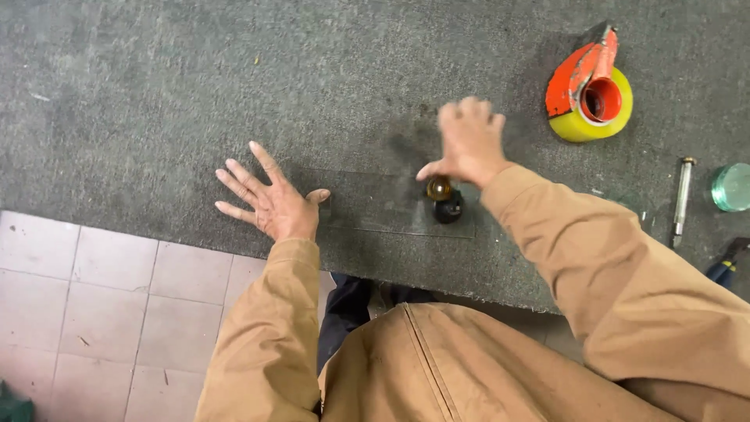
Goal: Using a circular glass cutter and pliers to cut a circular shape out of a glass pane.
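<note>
The left hand (272,199) is lying flat with fingers spread wide, holding nothing, pressing on the left end of a clear glass sheet (375,205) near the desk's (156,94) front edge. The right hand (467,142) is blurring above the sheet's right end, fingers loosely curled; whether it is gripping anything cannot be told. Just below it an amber-and-black knob (444,200) is standing on the glass. A tape dispenser (587,90) is sitting toward the back right; a glass cutter (683,199) is lying near the right edge
</note>
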